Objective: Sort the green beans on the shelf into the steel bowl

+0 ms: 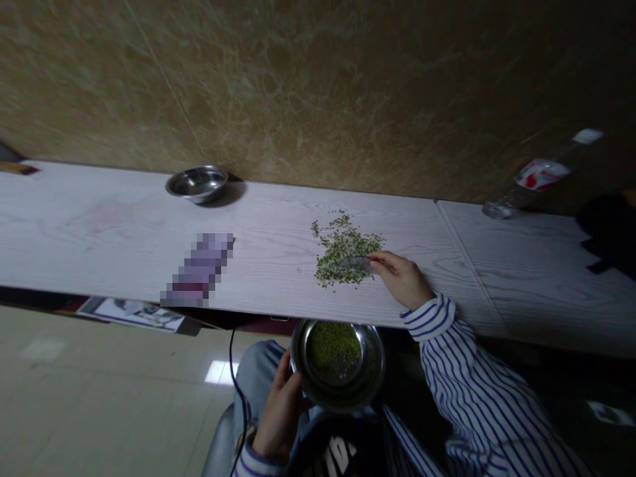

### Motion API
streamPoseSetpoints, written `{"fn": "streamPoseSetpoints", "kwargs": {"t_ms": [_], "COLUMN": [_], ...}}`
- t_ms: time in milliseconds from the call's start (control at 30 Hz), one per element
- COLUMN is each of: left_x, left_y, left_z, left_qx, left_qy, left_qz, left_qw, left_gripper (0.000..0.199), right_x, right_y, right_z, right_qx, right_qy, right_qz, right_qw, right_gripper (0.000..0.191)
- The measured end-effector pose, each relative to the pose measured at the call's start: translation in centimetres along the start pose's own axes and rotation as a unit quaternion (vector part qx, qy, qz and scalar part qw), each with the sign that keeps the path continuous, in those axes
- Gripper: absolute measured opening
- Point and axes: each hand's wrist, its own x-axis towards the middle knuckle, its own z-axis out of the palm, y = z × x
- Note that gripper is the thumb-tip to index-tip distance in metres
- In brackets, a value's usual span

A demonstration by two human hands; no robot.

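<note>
Small green beans (340, 248), which look like mung beans, lie scattered in a patch on the pale wooden tabletop. My right hand (403, 277) pinches a thin greyish spoon-like tool (358, 262) whose far end rests among them; its exact shape is blurred. Below the table's front edge, over my lap, my left hand (283, 407) grips the left rim of a steel bowl (376, 371). More green beans (334, 344) cover much of this bowl's bottom.
A second steel bowl (199, 184) stands by the wall. To its front lies a blurred-out purple rectangular object (201, 268). A clear plastic bottle (541, 173) stands at the right, near a dark item (609, 232). A black cable (232, 371) hangs beside my leg.
</note>
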Motion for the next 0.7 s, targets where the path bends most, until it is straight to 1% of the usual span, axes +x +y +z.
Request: {"fn": "streamPoseSetpoints", "kwargs": {"t_ms": [133,333,500,700], "left_x": [-0.2,-0.3,-0.3,-0.7], "left_y": [0.0,-0.1,-0.3,-0.4], "left_z": [0.0,0.1,0.2,0.2], "left_qx": [-0.006,0.014,0.001,-0.001], "left_qy": [0.004,0.002,0.001,0.0], "left_qz": [0.004,-0.001,-0.005,0.005], "left_qw": [1.0,1.0,1.0,1.0], "left_gripper": [0.073,0.076,0.075,0.073], "right_x": [-0.4,-1.4,-2.2,-3.1], "right_y": [-0.4,-0.7,-1.2,-1.2], "right_z": [0.0,-0.3,-0.8,-1.6], "right_qx": [0.004,0.011,0.004,-0.008], "right_qy": [-0.012,-0.032,-0.045,-0.026], "right_qz": [-0.007,-0.024,-0.035,-0.033], "right_qw": [1.0,0.999,0.998,0.999], "right_gripper": [0.023,0.022,0.021,0.021]}}
